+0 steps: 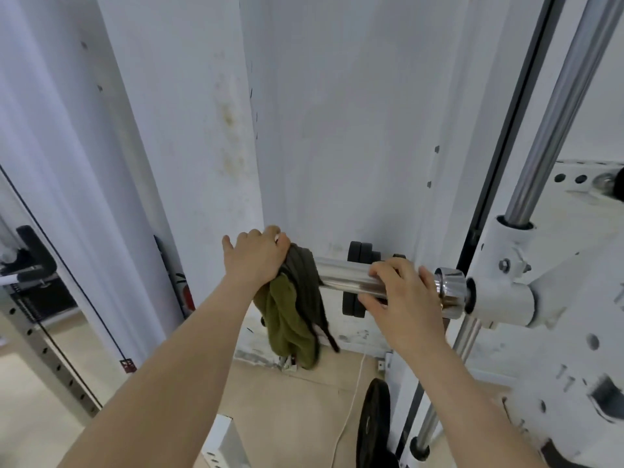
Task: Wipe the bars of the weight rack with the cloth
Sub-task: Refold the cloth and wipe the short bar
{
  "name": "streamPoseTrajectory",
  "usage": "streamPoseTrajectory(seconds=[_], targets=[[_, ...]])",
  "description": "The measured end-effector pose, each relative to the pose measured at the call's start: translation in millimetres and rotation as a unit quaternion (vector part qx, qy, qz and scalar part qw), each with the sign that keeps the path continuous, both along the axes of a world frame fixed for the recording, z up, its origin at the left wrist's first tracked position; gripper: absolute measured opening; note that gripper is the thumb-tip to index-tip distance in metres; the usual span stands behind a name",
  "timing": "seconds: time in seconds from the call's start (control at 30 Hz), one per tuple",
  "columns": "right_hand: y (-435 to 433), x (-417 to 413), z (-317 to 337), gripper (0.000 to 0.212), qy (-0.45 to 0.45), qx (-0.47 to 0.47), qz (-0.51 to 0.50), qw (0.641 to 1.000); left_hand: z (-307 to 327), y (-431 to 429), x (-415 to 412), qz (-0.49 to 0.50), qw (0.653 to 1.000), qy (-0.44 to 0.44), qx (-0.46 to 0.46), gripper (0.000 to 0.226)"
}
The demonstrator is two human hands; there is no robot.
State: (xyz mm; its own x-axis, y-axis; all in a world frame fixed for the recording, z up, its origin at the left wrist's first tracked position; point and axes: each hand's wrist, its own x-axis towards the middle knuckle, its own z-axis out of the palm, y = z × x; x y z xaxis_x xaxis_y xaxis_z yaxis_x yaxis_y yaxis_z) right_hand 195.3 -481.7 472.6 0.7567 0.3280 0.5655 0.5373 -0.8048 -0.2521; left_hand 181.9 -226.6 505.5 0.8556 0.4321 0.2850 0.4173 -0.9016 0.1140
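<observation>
Head view.

A: Left hand (pixel 256 258): curls over the olive cloth (pixel 293 319), bunches it round the free end of the chrome bar (pixel 341 273). Loose tail of cloth: hangs free below.

B: Reason for the bunching?

A: Probably to wrap the full round of the bar, not just the top. Looks like a sleeve-style grip, good for sliding along.

B: Right hand (pixel 401 298)?

A: Fingers curled over the bare bar, just beside the shiny collar (pixel 450 285) at the white frame (pixel 506 298). No cloth under it. Likely a brace, to stop the bar turning or rocking under the wipe.

B: Between the two hands?

A: Bare chrome, with dark plates (pixel 359 251) behind it, near the wall (pixel 337 130). Cannot tell whether hung on this bar or on a separate peg.

B: Stage of the job?

A: Judging by position: cloth at the outer end, the stretch toward the collar open to a pass. Tall slanted rod (pixel 557 113) at right: no cloth near it.

B: Risks?

A: Possible snag of the hanging tail on the plates. Bracing hand: right in the cloth's path; would need to shift.
</observation>
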Motion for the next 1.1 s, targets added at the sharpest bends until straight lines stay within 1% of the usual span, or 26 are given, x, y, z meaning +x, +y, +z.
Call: streamPoseTrajectory(seconds=[0.07, 0.13, 0.2, 0.23, 0.27, 0.33, 0.43, 0.5, 0.53, 0.63, 0.67, 0.73, 0.77, 0.83, 0.87, 0.9, 0.93, 0.97, 1.0, 1.03, 1.07, 1.1], targets=[[7, 3, -7, 0.021, -0.022, 0.064, 0.020, 0.997, -7, -6, -4, -0.007, 0.997, -0.080, -0.001, 0.042], [8, 7, -12, 0.017, -0.039, 0.086, 0.022, 0.995, -21, -18, -8, -0.083, 0.984, -0.150, 0.054, 0.044], [10, 8, -13, 0.011, -0.050, 0.088, 0.017, 0.995, -34, -31, -17, -0.142, 0.971, -0.179, 0.070, 0.044], [12, 9, -9, 0.007, -0.046, 0.087, 0.008, 0.995, -40, -36, -22, -0.152, 0.969, -0.182, 0.063, 0.043], [16, 13, -3, 0.010, -0.031, 0.080, -0.005, 0.996, -42, -40, -25, -0.158, 0.969, -0.181, 0.056, 0.043], [24, 25, 13, 0.020, 0.018, 0.029, -0.035, 0.999, -45, -46, -31, -0.173, 0.971, -0.161, 0.047, 0.046], [31, 40, 29, 0.024, 0.096, -0.036, -0.076, 0.992, -46, -40, -37, -0.194, 0.972, -0.109, 0.075, 0.066], [31, 42, 29, 0.025, 0.103, -0.048, -0.090, 0.989, -42, -28, -42, -0.170, 0.978, -0.101, 0.065, 0.071], [30, 42, 27, 0.027, 0.098, -0.050, -0.091, 0.990, -39, -20, -46, -0.142, 0.982, -0.115, 0.041, 0.070], [30, 43, 26, 0.032, 0.094, -0.045, -0.097, 0.990, -26, 8, -60, -0.016, 0.984, -0.153, -0.086, 0.064], [30, 44, 27, 0.032, 0.097, -0.047, -0.101, 0.989, -22, 20, -65, 0.013, 0.979, -0.148, -0.138, 0.060], [32, 45, 27, 0.033, 0.105, -0.056, -0.105, 0.987, -9, 42, -76, 0.071, 0.961, -0.119, -0.239, 0.043], [32, 45, 26, 0.033, 0.107, -0.059, -0.107, 0.987, -1, 50, -81, 0.094, 0.952, -0.109, -0.270, 0.033], [33, 43, 25, 0.032, 0.109, -0.055, -0.112, 0.986, 14, 63, -88, 0.127, 0.942, -0.141, -0.276, 0.017], [33, 43, 25, 0.032, 0.111, -0.052, -0.113, 0.986, 21, 69, -91, 0.148, 0.931, -0.181, -0.281, 0.017], [33, 43, 25, 0.031, 0.112, -0.048, -0.113, 0.986, 29, 76, -92, 0.173, 0.906, -0.246, -0.298, 0.018], [32, 43, 26, 0.030, 0.115, -0.047, -0.111, 0.986, 41, 84, -93, 0.202, 0.859, -0.332, -0.333, 0.018], [32, 43, 26, 0.030, 0.116, -0.049, -0.108, 0.986, 54, 91, -94, 0.224, 0.791, -0.423, -0.381, 0.020], [33, 42, 25, 0.030, 0.116, -0.051, -0.108, 0.986, 71, 97, -93, 0.224, 0.719, -0.499, -0.429, 0.022], [33, 43, 25, 0.030, 0.115, -0.053, -0.110, 0.986, 87, 99, -89, 0.192, 0.667, -0.545, -0.469, 0.024], [33, 42, 25, 0.029, 0.114, -0.055, -0.113, 0.986, 104, 98, -80, 0.135, 0.648, -0.556, -0.502, 0.026], [34, 43, 25, 0.028, 0.113, -0.055, -0.118, 0.985, 119, 89, -69, 0.072, 0.648, -0.544, -0.527, 0.029]])
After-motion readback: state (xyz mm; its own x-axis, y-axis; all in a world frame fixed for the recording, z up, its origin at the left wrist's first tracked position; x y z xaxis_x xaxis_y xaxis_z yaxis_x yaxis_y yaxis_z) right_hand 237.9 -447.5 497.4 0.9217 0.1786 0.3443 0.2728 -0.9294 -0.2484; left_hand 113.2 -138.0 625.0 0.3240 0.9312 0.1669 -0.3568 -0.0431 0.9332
